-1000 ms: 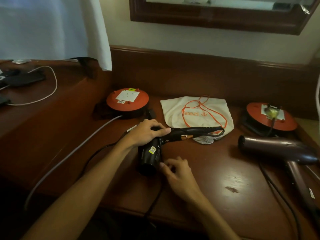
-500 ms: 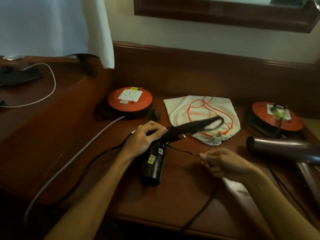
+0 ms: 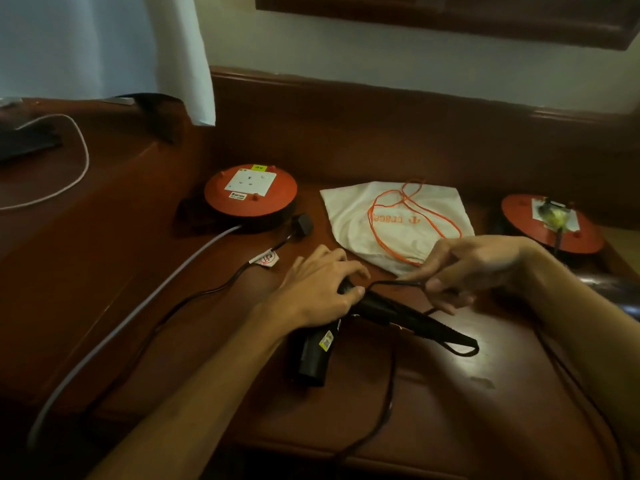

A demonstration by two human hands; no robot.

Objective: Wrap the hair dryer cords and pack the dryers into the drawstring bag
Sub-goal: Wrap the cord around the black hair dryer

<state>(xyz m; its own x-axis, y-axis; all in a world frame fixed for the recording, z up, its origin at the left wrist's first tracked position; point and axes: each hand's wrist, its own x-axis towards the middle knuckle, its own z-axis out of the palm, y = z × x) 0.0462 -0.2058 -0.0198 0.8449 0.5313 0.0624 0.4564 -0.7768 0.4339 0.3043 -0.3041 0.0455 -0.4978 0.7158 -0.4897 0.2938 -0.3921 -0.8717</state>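
The left hand (image 3: pixel 320 289) curls over the black hair dryer (image 3: pixel 349 320) where body and handle meet, fingers wrapped round it and pressing it to the wooden desk (image 3: pixel 460 403). The dryer's barrel points toward the near edge from under that hand, a yellow sticker showing on its side, while the handle runs right and slightly nearer, ending in a small hanging loop.

Just right of the left hand, the right hand (image 3: pixel 474 271) pinches the black cord (image 3: pixel 391 284) between thumb and curled fingers, holding a short stretch of it above the handle; the cord runs taut from the left fingertips to this pinch. Beyond the grip, more of the cord drops over the handle and trails down to the near edge of the desk. Another length runs left from under the left hand, past a white tag, to the black plug (image 3: pixel 302 224) lying beside the left orange reel.

The white drawstring bag (image 3: pixel 349 216) lies flat just beyond both hands, its orange string (image 3: pixel 412 216) looped loosely on top. An orange cable reel (image 3: pixel 250 194) sits far left of the bag, with a grey cable leading off toward the near left. A second orange reel (image 3: pixel 550 223) sits to the right, something plugged into it.
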